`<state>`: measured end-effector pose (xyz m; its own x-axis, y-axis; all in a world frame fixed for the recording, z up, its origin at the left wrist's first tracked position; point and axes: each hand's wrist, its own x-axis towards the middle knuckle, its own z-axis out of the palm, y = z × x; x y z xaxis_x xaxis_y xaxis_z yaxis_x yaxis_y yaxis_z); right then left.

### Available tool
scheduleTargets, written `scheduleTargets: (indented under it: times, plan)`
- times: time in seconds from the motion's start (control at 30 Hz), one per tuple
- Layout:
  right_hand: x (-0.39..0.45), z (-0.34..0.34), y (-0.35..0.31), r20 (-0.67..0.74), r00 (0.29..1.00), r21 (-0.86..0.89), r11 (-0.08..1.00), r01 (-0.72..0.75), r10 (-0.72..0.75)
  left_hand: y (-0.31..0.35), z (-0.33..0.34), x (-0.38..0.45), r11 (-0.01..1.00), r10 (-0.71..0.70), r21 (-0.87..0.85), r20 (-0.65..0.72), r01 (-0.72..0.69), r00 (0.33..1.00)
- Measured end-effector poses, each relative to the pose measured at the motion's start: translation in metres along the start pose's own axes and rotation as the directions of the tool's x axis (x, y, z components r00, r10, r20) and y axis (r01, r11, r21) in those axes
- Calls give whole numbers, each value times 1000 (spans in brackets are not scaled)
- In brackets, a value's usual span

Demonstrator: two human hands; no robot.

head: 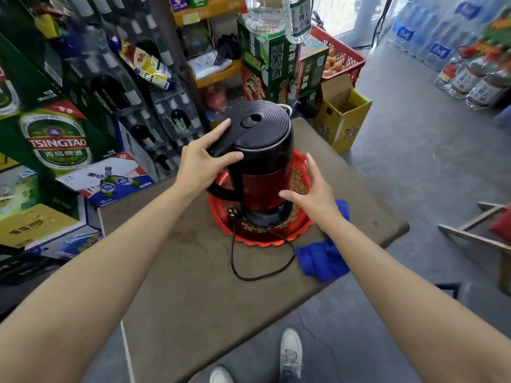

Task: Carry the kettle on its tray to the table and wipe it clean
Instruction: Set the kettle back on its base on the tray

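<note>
A red and black electric kettle (262, 172) stands upright on its base on a round red tray (300, 225), which rests on the brown table (179, 286). My left hand (203, 161) grips the top of the kettle's black handle, fingers lying on the ribbed lid. Just to the right of the kettle's red body, my right hand (312, 193) is spread with fingers apart and holds nothing. The black power cord (262, 261) loops off the tray onto the table. A blue cloth (322, 258) lies on the table beside the tray, partly under my right forearm.
Stacked beer cartons (58, 145) line the left side of the table. Green boxes (276, 64), a yellow box (343, 120) and a red crate of eggs (340, 59) stand behind it. Water bottle packs (442, 37) fill the far right. A wooden frame (475, 230) is at the right.
</note>
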<state>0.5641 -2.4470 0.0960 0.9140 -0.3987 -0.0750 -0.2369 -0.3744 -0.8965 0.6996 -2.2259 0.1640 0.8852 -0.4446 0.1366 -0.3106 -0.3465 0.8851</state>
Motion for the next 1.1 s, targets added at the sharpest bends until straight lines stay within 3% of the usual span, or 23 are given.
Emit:
scheduleTargets:
  times: [0.13, 0.33, 0.47, 0.63, 0.83, 1.1]
  plan:
    - [13, 14, -3, 66, 997, 111, 993, 40, -47, -6, 10, -7, 998, 38, 42, 26, -40, 999]
    - [5, 27, 12, 19, 995, 133, 987, 94, -98, -17, 12, -17, 993, 67, 92, 122, -79, 990]
    - [3, 35, 16, -21, 994, 73, 991, 108, -107, -32, -6, -24, 979, 8, 196, 267, -63, 964]
    - [12, 38, 18, -39, 991, 7, 992, 125, -124, -40, 0, -21, 953, 51, 278, 247, -121, 968]
    - [51, 36, 11, -68, 988, -24, 990, 139, -140, -40, 0, 20, 962, 82, 234, 231, -137, 969]
    - [76, 21, 17, 4, 994, -5, 994, 108, -108, -46, 8, 19, 997, 13, 75, 229, -31, 973]
